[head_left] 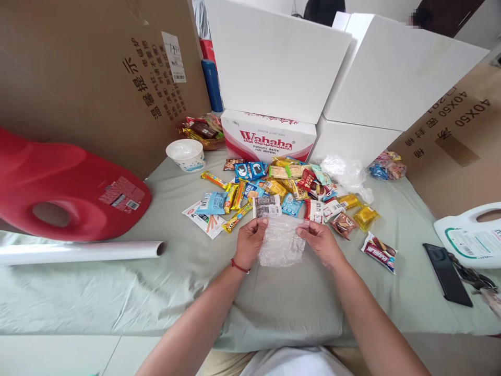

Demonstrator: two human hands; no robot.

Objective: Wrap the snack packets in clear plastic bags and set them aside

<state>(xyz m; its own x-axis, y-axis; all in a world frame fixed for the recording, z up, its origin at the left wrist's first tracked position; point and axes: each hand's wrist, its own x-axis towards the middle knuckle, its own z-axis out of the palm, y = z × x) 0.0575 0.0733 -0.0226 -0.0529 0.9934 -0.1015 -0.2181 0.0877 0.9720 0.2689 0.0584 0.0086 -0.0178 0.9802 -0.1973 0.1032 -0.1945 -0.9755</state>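
Note:
A clear plastic bag point(282, 245) hangs between my two hands, its top edge stretched sideways. My left hand point(250, 240) pinches one upper corner, and a red cord bracelet circles that wrist. At the opposite corner my right hand point(319, 241) is closed on the bag in the same way. Just beyond the bag lies a pile of small wrapped snacks point(276, 186) in blue, yellow, red and brown. One pack with a black-and-white label point(267, 206) lies right behind the bag's top edge. A purple-and-white snack pack point(379, 253) lies apart on the right.
Behind the snacks stand a Wahaha water carton point(270, 137) and crumpled clear bags point(346, 175). A paper bowl point(186, 155) and a snack basket point(209, 142) are at the back left. Left are a red jug point(90, 193) and a white roll point(82, 251); right, a phone point(448, 274) and a white bottle point(469, 237).

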